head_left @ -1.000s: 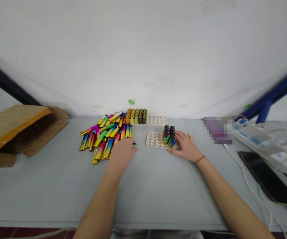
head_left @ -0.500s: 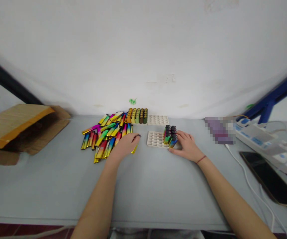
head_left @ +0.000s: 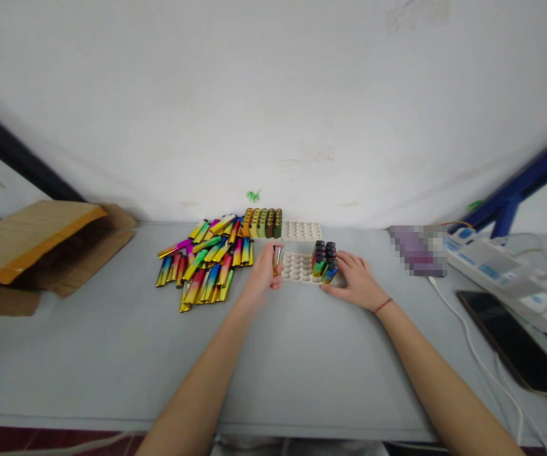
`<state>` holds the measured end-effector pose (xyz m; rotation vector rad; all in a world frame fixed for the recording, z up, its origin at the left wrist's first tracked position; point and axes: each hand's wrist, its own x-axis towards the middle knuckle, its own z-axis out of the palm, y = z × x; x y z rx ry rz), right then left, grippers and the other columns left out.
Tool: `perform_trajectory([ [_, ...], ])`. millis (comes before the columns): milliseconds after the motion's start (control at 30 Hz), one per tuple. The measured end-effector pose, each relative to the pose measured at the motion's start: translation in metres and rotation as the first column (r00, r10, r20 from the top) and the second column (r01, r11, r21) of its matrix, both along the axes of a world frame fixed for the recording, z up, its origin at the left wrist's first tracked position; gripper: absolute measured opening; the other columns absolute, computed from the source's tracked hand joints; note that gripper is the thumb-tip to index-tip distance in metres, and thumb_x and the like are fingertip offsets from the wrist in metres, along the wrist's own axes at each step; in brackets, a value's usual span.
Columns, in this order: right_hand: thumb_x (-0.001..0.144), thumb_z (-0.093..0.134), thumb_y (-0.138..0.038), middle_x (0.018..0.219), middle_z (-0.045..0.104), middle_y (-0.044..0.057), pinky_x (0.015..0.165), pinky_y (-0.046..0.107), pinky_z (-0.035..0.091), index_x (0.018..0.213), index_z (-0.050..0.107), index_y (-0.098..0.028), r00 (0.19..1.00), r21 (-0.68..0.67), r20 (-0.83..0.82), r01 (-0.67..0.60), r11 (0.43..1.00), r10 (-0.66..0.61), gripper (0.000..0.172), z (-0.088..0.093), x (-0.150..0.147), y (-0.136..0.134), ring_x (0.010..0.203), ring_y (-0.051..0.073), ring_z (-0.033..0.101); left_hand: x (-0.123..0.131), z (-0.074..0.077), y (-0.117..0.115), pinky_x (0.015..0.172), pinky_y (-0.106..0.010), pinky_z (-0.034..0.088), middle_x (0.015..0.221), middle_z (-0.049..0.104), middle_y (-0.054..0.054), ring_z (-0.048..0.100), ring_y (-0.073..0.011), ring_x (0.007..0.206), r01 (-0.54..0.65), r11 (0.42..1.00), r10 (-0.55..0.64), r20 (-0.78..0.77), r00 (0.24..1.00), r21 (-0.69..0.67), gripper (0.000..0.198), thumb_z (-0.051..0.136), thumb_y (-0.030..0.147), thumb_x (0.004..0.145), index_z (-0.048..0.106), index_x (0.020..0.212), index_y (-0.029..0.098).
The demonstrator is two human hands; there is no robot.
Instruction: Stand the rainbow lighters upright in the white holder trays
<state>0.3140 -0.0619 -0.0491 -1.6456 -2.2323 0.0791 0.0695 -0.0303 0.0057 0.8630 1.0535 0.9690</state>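
My left hand (head_left: 264,273) is closed around a shiny lighter (head_left: 277,258), held upright at the left edge of a white tray with round holes (head_left: 297,267). Several lighters with black tops (head_left: 325,258) stand at that tray's right end. My right hand (head_left: 356,278) rests beside them with fingers apart, thumb near the tray's front corner, holding nothing. To the left lies a loose pile of colourful metallic lighters (head_left: 207,256). Behind, a full block of upright lighters (head_left: 263,223) stands next to a second white tray (head_left: 302,230) with bare holes.
An open cardboard box (head_left: 40,244) lies at the far left. At the right are a pixelated flat item (head_left: 416,251), a white power strip (head_left: 501,272), a black phone (head_left: 515,342) and white cables (head_left: 468,335). A wall rises behind the table.
My left hand has moved right, from beside the pile to the tray's left edge, bringing the lighter with it and turning it upright. My right hand has stayed in place.
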Motion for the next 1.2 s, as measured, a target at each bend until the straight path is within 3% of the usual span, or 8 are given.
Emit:
perform_trajectory([
  [100, 0.082, 0.060, -0.064, 0.141, 0.056, 0.019, 0.106, 0.053, 0.035, 0.135, 0.056, -0.016, 1.000, -0.013, 0.005, 0.001, 1.000, -0.001, 0.071, 0.001, 0.000, 0.000, 0.129, 0.037, 0.049, 0.005, -0.002, 0.000, 0.035, -0.018, 0.019, 0.047, 0.031, 0.009, 0.022, -0.0051, 0.034, -0.032, 0.997, 0.033, 0.004, 0.999, -0.070, 0.059, 0.032, 0.070, 0.091, 0.053, 0.073, 0.018],
  [200, 0.082, 0.060, -0.063, 0.141, 0.057, 0.018, 0.106, 0.052, 0.035, 0.134, 0.056, -0.016, 1.000, -0.016, 0.001, 0.004, 1.000, -0.004, 0.070, 0.001, 0.000, 0.000, 0.129, 0.036, 0.049, 0.007, -0.005, -0.001, 0.037, -0.018, 0.021, 0.045, 0.029, 0.008, 0.025, -0.0048, 0.035, -0.087, 0.995, 0.086, -0.021, 0.996, -0.042, 0.059, 0.036, 0.069, 0.089, 0.045, 0.059, 0.019],
  [600, 0.082, 0.060, -0.063, 0.140, 0.057, 0.018, 0.106, 0.053, 0.036, 0.136, 0.054, -0.017, 1.000, -0.002, 0.010, -0.002, 1.000, 0.002, 0.071, -0.003, 0.002, 0.001, 0.129, 0.037, 0.049, 0.011, -0.010, -0.002, 0.037, -0.017, 0.012, 0.044, 0.018, 0.008, 0.013, -0.0048, 0.036, -0.137, 0.986, 0.144, 0.074, 0.987, -0.093, 0.045, 0.037, 0.043, 0.092, 0.035, 0.054, 0.020],
  [767, 0.083, 0.059, -0.064, 0.140, 0.057, 0.017, 0.105, 0.053, 0.036, 0.136, 0.055, -0.019, 1.000, -0.004, 0.004, -0.004, 1.000, 0.004, 0.070, -0.002, 0.002, 0.001, 0.129, 0.037, 0.049, 0.011, -0.011, -0.003, 0.037, -0.017, 0.012, 0.046, 0.018, 0.008, 0.013, -0.0048, 0.037, -0.181, 0.981, 0.186, 0.090, 0.978, -0.068, 0.048, 0.042, 0.053, 0.091, 0.035, 0.056, 0.020],
  [967, 0.083, 0.059, -0.064, 0.141, 0.056, 0.018, 0.106, 0.053, 0.036, 0.135, 0.056, -0.017, 1.000, -0.016, 0.002, -0.004, 1.000, 0.004, 0.070, 0.000, 0.001, 0.000, 0.129, 0.036, 0.049, 0.011, -0.012, -0.004, 0.037, -0.016, 0.014, 0.046, 0.019, 0.008, 0.016, -0.0051, 0.038, -0.177, 0.983, 0.182, 0.085, 0.980, -0.055, 0.053, 0.036, 0.061, 0.092, 0.036, 0.058, 0.021],
  [1200, 0.083, 0.058, -0.065, 0.140, 0.057, 0.018, 0.105, 0.053, 0.036, 0.135, 0.055, -0.018, 1.000, 0.007, 0.014, -0.006, 1.000, 0.006, 0.070, -0.002, 0.001, 0.000, 0.128, 0.037, 0.050, 0.010, -0.011, -0.003, 0.037, -0.016, 0.012, 0.046, 0.018, 0.008, 0.014, -0.0047, 0.037, -0.149, 0.986, 0.157, 0.100, 0.983, -0.080, 0.053, 0.038, 0.061, 0.090, 0.034, 0.056, 0.021],
])
